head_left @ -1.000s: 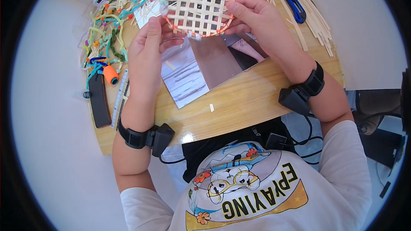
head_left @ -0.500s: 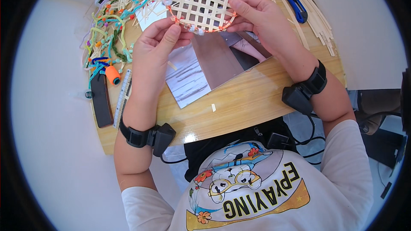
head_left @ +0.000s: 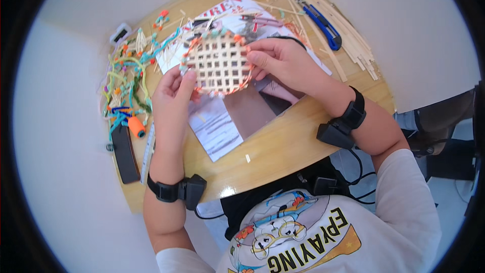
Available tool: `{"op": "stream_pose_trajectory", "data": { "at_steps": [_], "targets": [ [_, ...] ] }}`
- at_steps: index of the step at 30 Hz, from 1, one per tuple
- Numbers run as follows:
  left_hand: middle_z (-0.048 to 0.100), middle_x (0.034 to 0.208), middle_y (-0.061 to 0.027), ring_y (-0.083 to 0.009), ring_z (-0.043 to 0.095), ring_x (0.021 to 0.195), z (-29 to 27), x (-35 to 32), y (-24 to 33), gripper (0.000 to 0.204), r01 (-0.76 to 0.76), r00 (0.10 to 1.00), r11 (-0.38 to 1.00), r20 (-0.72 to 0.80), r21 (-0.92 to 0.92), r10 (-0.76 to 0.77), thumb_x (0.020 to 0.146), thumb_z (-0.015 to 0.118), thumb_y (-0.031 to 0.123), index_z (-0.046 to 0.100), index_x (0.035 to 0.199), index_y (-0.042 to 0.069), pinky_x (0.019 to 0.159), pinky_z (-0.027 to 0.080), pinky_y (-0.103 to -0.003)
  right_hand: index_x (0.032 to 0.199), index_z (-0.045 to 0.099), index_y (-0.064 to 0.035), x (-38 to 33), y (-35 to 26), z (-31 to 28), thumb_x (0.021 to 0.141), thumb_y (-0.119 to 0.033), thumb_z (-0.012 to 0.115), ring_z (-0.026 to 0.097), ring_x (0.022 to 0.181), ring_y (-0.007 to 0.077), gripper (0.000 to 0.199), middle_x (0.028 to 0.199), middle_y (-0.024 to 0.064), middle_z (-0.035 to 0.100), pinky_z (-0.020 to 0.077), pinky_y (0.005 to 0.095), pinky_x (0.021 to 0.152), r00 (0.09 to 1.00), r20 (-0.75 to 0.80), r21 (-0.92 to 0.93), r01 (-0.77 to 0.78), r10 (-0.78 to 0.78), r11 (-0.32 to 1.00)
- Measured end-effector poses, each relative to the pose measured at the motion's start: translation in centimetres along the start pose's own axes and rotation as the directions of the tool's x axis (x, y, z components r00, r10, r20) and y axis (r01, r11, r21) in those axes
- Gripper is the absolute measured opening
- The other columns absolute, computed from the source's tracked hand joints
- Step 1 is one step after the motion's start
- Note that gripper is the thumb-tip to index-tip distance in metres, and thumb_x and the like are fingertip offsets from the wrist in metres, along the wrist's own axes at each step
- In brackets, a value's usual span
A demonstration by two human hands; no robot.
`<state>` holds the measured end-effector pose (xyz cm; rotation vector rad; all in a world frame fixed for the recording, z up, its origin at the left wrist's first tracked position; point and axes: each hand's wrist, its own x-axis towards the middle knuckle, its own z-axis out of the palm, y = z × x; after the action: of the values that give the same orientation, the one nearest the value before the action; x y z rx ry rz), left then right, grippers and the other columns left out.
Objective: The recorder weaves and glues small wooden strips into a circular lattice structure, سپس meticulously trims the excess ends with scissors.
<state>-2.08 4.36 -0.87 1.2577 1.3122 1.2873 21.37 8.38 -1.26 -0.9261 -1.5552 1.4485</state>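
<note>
Between my two hands I hold a round woven disc (head_left: 221, 64) of pale flat strips, its rim wrapped with orange thread and tufts of white and light blue. My left hand (head_left: 174, 88) pinches its lower left edge between thumb and fingers. On the opposite side, my right hand (head_left: 275, 60) grips the right edge, thumb on the near face. The disc is held up, tilted toward me, above a printed magazine sheet (head_left: 214, 131) that lies on the wooden table.
A blue utility knife (head_left: 320, 24) lies beside long pale strips (head_left: 348, 33) at the far right. Tangled coloured pipe cleaners (head_left: 132, 78), an orange thread spool (head_left: 136, 127), a black phone (head_left: 125, 154) and a ruler (head_left: 147, 154) are at the left. One strip scrap (head_left: 247, 158) rests near the front edge.
The whole view has shifted, so the table's far end now shows. Both hands still hold the woven disc, which appears lower and further left, with its full rim in view.
</note>
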Motion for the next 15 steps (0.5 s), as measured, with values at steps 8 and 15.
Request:
{"op": "stream_pose_trajectory", "data": {
  "at_steps": [8,15],
  "targets": [
    [0.06,0.079,-0.0003,-0.0023,0.05,0.06,-0.9,0.7,-0.2,0.043,0.026,0.999,0.998,0.034,0.055,-0.028,0.091,0.057,0.015,0.047,0.13,0.001,0.05,0.037,-0.018,0.117,0.058,-0.0039,3.0,-3.4,-4.9,0.09,-0.015,0.06,0.058,0.077,0.0081,0.03,0.086,0.0021,0.063,0.0483,0.0237,0.068,0.994,-0.075,-0.429,0.04,-0.079,0.902],
    [0.058,0.076,-0.0001,-0.0012,0.048,0.056,-0.1,0.6,-0.3,0.04,0.069,0.997,0.997,0.015,0.019,-0.069,0.09,0.058,0.009,0.046,0.127,-0.001,0.046,0.035,-0.016,0.124,0.053,-0.0077,1.9,-1.9,-5.9,0.081,-0.016,0.068,0.057,0.089,0.0268,0.046,0.097,0.0134,0.058,0.0457,0.0362,0.078,0.987,0.158,-0.877,0.124,0.034,0.465]
  ]
}}
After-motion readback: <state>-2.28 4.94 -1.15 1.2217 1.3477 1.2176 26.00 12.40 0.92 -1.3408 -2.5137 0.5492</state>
